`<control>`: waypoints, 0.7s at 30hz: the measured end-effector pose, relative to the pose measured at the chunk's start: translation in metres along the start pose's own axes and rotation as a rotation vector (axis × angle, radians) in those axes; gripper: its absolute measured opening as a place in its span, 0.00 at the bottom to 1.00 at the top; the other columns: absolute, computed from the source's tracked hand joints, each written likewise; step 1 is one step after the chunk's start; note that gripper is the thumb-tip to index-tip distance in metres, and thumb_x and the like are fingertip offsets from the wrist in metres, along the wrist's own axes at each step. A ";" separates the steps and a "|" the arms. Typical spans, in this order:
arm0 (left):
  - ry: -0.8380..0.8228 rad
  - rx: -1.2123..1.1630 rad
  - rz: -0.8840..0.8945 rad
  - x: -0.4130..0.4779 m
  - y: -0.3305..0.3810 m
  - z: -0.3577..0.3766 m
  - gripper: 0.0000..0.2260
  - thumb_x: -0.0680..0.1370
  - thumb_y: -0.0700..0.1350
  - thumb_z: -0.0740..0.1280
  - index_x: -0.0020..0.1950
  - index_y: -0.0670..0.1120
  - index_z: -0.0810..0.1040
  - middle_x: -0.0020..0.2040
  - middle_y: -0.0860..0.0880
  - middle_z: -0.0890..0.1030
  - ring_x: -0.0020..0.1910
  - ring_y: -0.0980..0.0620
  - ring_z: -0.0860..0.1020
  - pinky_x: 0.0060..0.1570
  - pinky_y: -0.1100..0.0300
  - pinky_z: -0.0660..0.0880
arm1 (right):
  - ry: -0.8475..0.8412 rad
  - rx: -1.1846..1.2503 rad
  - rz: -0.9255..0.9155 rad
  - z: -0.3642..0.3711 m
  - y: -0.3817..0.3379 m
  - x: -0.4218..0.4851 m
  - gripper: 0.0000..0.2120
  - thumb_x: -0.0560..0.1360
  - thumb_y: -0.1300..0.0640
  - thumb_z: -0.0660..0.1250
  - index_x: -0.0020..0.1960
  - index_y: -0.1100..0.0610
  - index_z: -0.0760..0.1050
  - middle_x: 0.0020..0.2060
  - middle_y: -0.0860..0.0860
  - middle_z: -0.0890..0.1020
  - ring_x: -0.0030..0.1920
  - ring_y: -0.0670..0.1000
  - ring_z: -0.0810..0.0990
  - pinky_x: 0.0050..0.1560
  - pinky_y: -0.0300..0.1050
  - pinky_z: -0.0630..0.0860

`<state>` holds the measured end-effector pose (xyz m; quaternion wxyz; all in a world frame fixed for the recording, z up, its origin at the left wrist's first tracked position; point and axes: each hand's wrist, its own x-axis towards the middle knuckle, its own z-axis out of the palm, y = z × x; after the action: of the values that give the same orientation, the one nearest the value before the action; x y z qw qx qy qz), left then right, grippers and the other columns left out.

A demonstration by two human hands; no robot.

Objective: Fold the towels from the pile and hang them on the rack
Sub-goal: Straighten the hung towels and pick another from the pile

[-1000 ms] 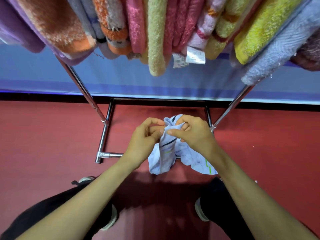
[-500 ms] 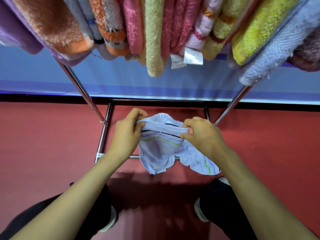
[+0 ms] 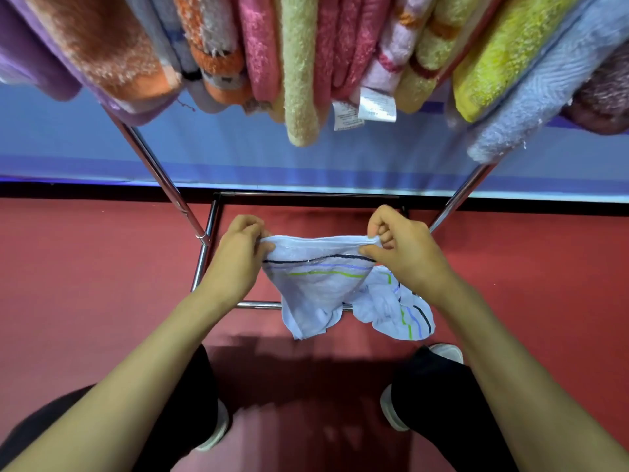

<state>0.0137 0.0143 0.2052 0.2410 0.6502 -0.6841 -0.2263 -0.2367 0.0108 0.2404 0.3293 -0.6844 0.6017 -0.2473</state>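
Right now the left hand (image 3: 238, 253) and the right hand (image 3: 405, 253) each pinch one end of the top edge of a small white towel (image 3: 316, 287), thumbs in front and fingers curled behind the cloth. That edge is pulled fairly straight between them, with the two hands well apart. Below it the towel hangs loose and crumpled in the air above the red floor (image 3: 85, 284), clear of it. Thin black, violet and green stripes run across the cloth just under the held edge, and the same stripes show again on the bunched lower corner under the right wrist.

Straight ahead stands the chrome rack (image 3: 204, 253), its lower bars and slanted legs behind the hands. Along its top hang folded towels (image 3: 299, 69) packed side by side: orange, pink, beige, yellow, pale blue, purple. Two white labels (image 3: 364, 109) dangle from the pink ones. Behind is a blue wall (image 3: 238, 155). Black trousers (image 3: 435, 393) and pale shoes (image 3: 446, 352) show below the arms.
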 end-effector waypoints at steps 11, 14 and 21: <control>0.055 -0.743 -0.184 -0.049 0.022 -0.026 0.13 0.73 0.36 0.72 0.45 0.48 0.68 0.36 0.48 0.76 0.36 0.57 0.75 0.42 0.67 0.72 | -0.027 0.255 0.091 -0.018 -0.002 -0.037 0.07 0.73 0.60 0.72 0.40 0.55 0.74 0.34 0.49 0.76 0.36 0.47 0.73 0.40 0.38 0.69; 0.142 -0.887 -0.134 -0.065 0.047 -0.050 0.16 0.72 0.31 0.71 0.44 0.47 0.66 0.33 0.47 0.77 0.35 0.55 0.77 0.41 0.64 0.76 | 0.030 0.283 0.063 -0.040 -0.027 -0.055 0.09 0.73 0.60 0.71 0.38 0.53 0.74 0.31 0.49 0.75 0.36 0.46 0.72 0.40 0.42 0.67; 0.191 -0.779 0.149 -0.080 0.130 -0.136 0.15 0.75 0.24 0.61 0.35 0.42 0.75 0.33 0.57 0.81 0.38 0.64 0.79 0.44 0.70 0.75 | 0.256 0.285 -0.110 -0.131 -0.125 -0.081 0.05 0.74 0.59 0.70 0.42 0.53 0.76 0.33 0.49 0.74 0.37 0.47 0.71 0.41 0.43 0.68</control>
<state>0.0004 0.1020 0.3896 0.5474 0.4768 -0.5671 -0.3890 -0.2632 0.0778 0.4254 0.3297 -0.6256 0.5591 -0.4328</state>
